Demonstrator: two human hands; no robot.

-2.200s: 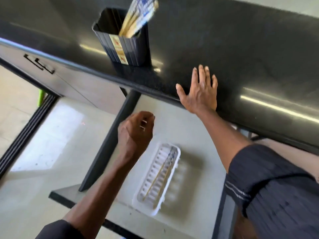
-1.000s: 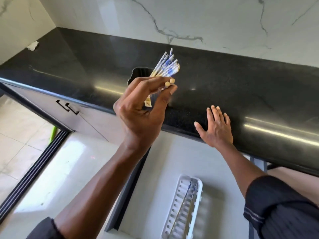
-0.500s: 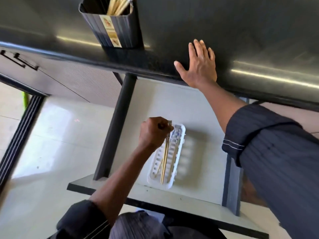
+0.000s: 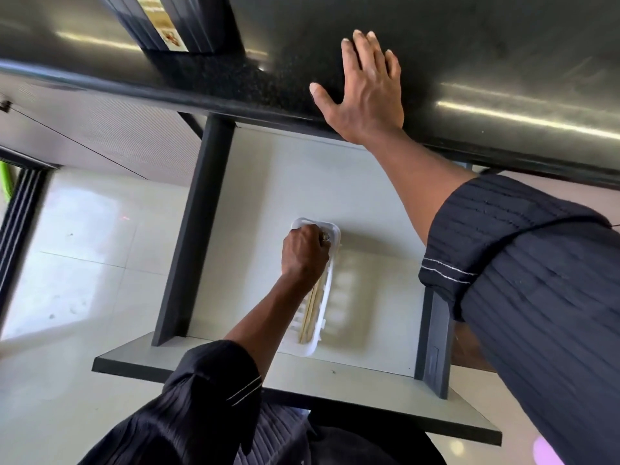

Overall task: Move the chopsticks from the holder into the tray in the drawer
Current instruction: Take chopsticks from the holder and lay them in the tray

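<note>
The left hand (image 4: 303, 253) is curled in a fist over the far end of the white slotted plastic tray (image 4: 327, 290) that lies in the open pale-bottomed drawer (image 4: 302, 182), its fingers closed narrow around the tops of a few pale wooden chopsticks (image 4: 310, 313), whose lower lengths lie along the tray towards its near end. The right hand (image 4: 364, 92) is spread wide and flat on the glossy black stone desk (image 4: 503, 62), holding nothing. The dark ribbed plastic holder (image 4: 174, 21) stands on the desk well apart from the tray, above and to the left. The chief risk, as I judge it, is that the sticks are let go while crooked: if the fist opens before their tops have settled inside the rim, one could roll over the tray's low wall onto the drawer floor, or a tip could catch in a slot and stand askew. A light tray might also slide under a push from the fist. The fist and forearm cover the far end and left side of the tray, so how many sticks are held and whether they touch the bottom cannot be told. The holder is cut off at the top edge, so what remains in it is unseen.
</note>
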